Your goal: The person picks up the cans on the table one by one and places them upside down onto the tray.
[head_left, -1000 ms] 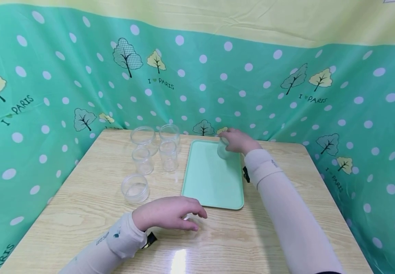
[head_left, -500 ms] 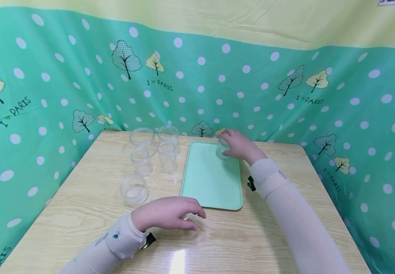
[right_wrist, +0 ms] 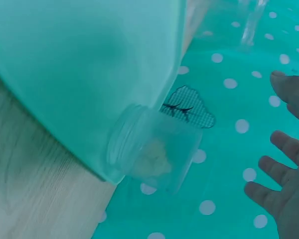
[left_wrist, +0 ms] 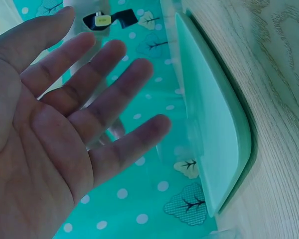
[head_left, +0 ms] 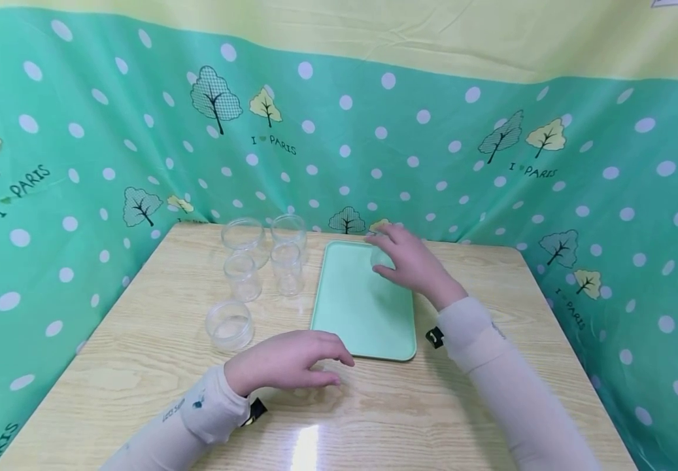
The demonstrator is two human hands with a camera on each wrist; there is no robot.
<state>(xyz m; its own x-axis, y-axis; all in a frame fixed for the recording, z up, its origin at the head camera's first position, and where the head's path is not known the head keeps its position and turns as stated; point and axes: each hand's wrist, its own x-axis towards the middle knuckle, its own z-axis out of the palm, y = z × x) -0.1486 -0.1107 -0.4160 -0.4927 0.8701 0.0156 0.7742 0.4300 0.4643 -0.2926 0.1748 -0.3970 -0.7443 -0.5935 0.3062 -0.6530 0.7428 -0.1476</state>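
A clear jar (right_wrist: 162, 149) stands on the far right corner of the light green tray (head_left: 362, 320). My right hand (head_left: 412, 261) is just beside and above it; in the right wrist view its fingers (right_wrist: 276, 169) are spread and apart from the jar, holding nothing. Partly behind this hand, the jar is only half visible in the head view. Over the table in front of the tray's near left corner hovers my left hand (head_left: 291, 360). Its palm holds nothing, and the fingers (left_wrist: 122, 94) are spread and slightly bent in the left wrist view.
Several clear containers stand left of the tray: a wide jar (head_left: 244, 237), two taller ones (head_left: 288, 229) (head_left: 288, 269), a small jar (head_left: 242, 278) and a shallow round one (head_left: 229, 325). A green dotted cloth (head_left: 339, 131) hangs behind the wooden table (head_left: 138, 366).
My right hand has let go of the jar, spread its fingers and drawn slightly back and to the right. The jar stays on the tray. My left hand has hardly moved.
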